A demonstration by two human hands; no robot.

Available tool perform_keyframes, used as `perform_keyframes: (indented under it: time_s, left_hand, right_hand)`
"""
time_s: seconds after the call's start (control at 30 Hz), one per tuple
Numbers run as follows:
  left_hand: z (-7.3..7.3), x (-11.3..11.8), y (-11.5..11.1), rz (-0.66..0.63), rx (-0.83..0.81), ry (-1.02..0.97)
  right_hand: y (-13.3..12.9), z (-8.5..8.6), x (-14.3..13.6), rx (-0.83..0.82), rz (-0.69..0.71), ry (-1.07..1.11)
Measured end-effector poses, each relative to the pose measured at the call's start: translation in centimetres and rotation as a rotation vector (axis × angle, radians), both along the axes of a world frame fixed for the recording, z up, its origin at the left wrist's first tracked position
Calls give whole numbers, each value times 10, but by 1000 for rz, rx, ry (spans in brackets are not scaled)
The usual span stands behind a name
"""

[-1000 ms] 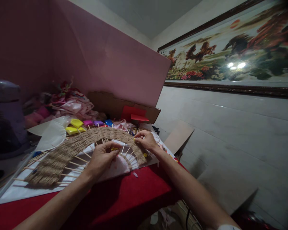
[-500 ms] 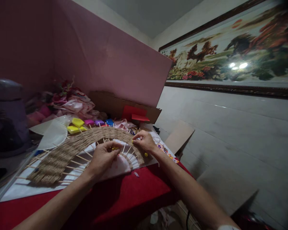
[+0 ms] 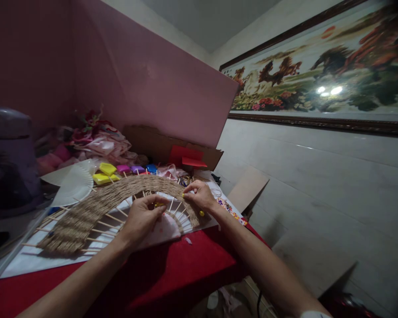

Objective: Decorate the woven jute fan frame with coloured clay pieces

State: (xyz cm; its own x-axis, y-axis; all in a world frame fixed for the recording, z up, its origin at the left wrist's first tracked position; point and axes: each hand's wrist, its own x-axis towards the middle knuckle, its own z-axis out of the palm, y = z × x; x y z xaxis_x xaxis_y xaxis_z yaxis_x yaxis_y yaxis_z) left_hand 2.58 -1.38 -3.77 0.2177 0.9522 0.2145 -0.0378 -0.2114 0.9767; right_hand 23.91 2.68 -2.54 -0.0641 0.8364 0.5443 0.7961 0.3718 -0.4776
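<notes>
Evidently, the right hand [image 3: 203, 195] is pinching a yellow bit [image 3: 183, 195] between thumb and fingertip, probably for fine control, over the woven fan [image 3: 116, 194] lying beneath it, while the left hand [image 3: 141, 217], nearly closed, is gripping yellow material [image 3: 158, 205] under its forefinger.

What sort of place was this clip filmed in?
Probably a craft corner in a home: a woven arc and bright packets lie on a red-covered table, and a framed picture of horses hangs on the light wall.
</notes>
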Motion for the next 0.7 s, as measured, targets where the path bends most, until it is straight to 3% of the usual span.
perform_keyframes:
  time_s: [0.7]
  left_hand:
    - [6, 1, -5, 12, -13, 4]
  right_hand:
    - [0, -5, 2, 26, 23, -70]
